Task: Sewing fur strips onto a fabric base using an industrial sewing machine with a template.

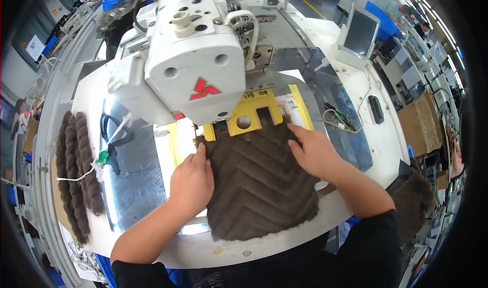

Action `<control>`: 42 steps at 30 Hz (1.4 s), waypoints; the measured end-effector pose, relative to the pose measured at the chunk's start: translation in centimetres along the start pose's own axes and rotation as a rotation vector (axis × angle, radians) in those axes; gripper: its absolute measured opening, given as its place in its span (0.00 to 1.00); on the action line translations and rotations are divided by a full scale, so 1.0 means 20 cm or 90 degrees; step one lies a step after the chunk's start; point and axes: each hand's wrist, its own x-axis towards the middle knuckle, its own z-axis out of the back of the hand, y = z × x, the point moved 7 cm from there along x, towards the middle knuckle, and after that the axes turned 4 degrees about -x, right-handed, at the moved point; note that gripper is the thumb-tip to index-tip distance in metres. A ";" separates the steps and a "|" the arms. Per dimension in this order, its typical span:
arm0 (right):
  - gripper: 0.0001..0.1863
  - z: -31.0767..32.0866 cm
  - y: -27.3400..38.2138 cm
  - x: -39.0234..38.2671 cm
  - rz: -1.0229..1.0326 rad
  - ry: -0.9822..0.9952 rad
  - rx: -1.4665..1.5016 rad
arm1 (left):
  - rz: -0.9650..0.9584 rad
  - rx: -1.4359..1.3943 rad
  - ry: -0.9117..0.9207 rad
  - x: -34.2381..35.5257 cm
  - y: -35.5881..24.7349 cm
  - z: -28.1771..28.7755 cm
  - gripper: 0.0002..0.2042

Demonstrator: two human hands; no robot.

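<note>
A brown fur piece point(259, 181) with chevron ridges lies in front of a white industrial sewing machine point(198, 69). Its far edge meets a notched yellow clamp plate point(244, 124) under the machine head. My left hand point(193, 181) rests at the fur's left edge, index finger stretched forward near the plate's left corner. On the opposite side my right hand point(314, 153) lies on the fur's upper right edge, with index finger and thumb apart. Both hands press lightly from above; the curled fingers underneath are partly hidden.
Twisted brown fur strips point(76, 171) tied with white string lie at the left. A monitor point(360, 33), a black device point(375, 110) and loose wires point(340, 120) are at the right. More brown fur point(414, 201) hangs beyond the table's right edge. People work in the background.
</note>
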 end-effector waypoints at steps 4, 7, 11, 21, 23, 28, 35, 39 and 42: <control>0.22 0.00 0.00 0.07 0.012 -0.005 -0.011 | 0.009 0.011 0.013 0.06 0.02 -0.01 0.18; 0.21 0.01 0.00 0.11 0.019 -0.001 -0.016 | 0.021 0.015 0.017 0.10 0.03 0.00 0.18; 0.21 0.00 -0.01 0.18 0.037 0.006 -0.004 | 0.007 0.002 -0.002 0.13 0.07 -0.01 0.18; 0.29 0.02 -0.01 0.21 -0.069 0.048 0.053 | 0.124 -0.037 0.078 0.23 0.10 0.02 0.16; 0.33 0.02 -0.01 0.23 -0.044 0.043 0.050 | 0.144 -0.015 0.113 0.24 0.13 0.02 0.14; 0.33 0.01 0.01 0.25 -0.016 0.088 0.000 | 0.054 -0.020 0.130 0.26 0.09 0.01 0.09; 0.26 -0.01 0.00 0.23 0.044 0.036 -0.042 | -0.080 0.030 0.018 0.18 0.05 -0.01 0.05; 0.24 -0.01 -0.01 0.23 0.027 0.020 -0.031 | -0.101 0.032 0.016 0.17 0.06 -0.03 0.05; 0.24 0.02 -0.01 0.21 0.033 -0.007 -0.024 | -0.103 0.014 0.005 0.19 0.07 -0.05 0.03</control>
